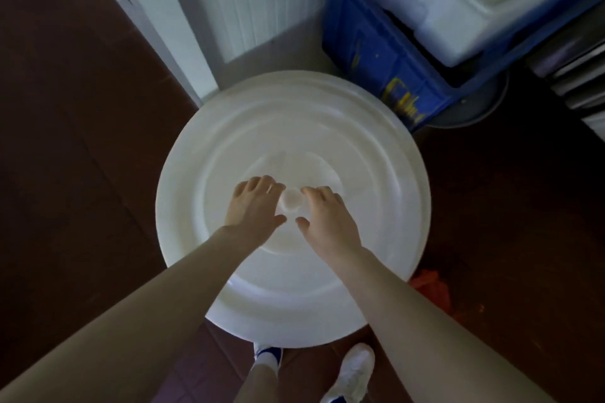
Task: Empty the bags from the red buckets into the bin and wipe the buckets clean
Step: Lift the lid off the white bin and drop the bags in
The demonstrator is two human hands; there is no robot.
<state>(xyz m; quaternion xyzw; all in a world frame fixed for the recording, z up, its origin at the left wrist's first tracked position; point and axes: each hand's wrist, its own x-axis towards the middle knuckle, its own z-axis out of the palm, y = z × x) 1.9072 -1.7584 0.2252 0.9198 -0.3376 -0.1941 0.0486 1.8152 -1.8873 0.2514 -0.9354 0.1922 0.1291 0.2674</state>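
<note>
Floor [82,141]: dark red-brown tile, seams faint, dim light. Far centre, a white ribbed door panel [262,0] with a pale frame at its left.

Mid-scene: a large round white bin lid [376,206] with concentric ridges, the bin under it hidden. A small knob [291,201] sits at the lid's centre.

Left hand [253,206] is just left of the knob and right hand [327,219] just right, both palm down over the lid with fingers loosely spread. The fingertips reach the knob's sides; cannot tell whether they pinch it. The knob's top is uncovered.

Far right: a blue crate [366,52] holding white foam boxes [458,3].

Right, near the lid's edge: a red-orange thing [430,286], partly hidden and unidentifiable.

Near: white shoes [355,370].
</note>
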